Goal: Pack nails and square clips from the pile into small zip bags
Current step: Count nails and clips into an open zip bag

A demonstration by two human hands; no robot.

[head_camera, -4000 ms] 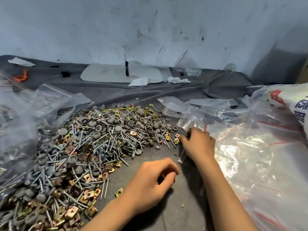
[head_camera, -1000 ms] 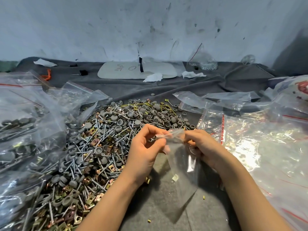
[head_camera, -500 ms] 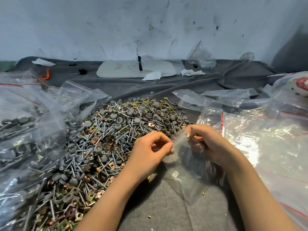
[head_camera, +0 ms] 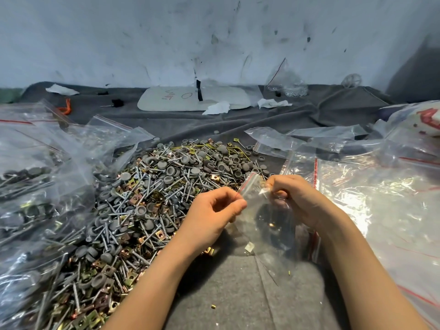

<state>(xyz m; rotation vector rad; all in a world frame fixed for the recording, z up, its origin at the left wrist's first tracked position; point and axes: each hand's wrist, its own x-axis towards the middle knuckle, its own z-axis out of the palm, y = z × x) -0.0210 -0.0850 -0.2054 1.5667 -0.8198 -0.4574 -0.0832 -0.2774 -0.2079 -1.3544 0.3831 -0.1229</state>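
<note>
Head camera, centre of the frame: a small clear zip bag (head_camera: 266, 225) hangs between the two hands, its red-striped mouth up and its body down over the grey cloth (head_camera: 238, 296). The left hand (head_camera: 214, 215) has its fingers curled and pinches the left end of the mouth between thumb and forefinger. The right hand (head_camera: 297, 201), just right of it, is curled too and pinches the other side of the mouth. A few small bits show through the plastic; whether they are inside it cannot be told.

The pile (head_camera: 154, 198) of nails, square clips and grey caps spreads across the middle and lower left of the frame. Its right edge lies just beside the left hand and runs under the left forearm. Filled bags (head_camera: 35, 186) are heaped at the left edge, and empty bags (head_camera: 371, 198) lie in a shiny spread on the right, behind the right hand. A white board (head_camera: 181, 101) lies flat by the wall, upper centre.
</note>
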